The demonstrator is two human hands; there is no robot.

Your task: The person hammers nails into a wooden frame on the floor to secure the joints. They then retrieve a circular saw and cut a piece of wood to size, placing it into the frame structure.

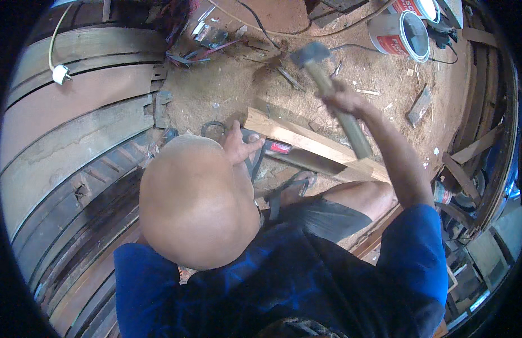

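In my right hand (344, 101) is a hammer (348, 127), raised above the floor with its dark metal head toward the far side and its pale wooden handle toward me. A squared wooden beam (311, 137) lies slantwise below it. My left hand (238, 145) is down at the beam's left end, two fingers stretched apart, next to a dark grey part; whether it grips this is hard to see. Alongside the beam's near side is a flat metal tool with a red label (279, 147), perhaps a handsaw. My raised left knee (199, 197) hides my left forearm.
Sawdust and wood scraps (420, 105) cover the floor. White buckets (400, 36) stand at the far right. Stacked boards (75, 121) line the left, with a white plug on a cable (61, 74). A cable (306, 35) crosses the far side. My sandaled foot (303, 183) is near the beam.
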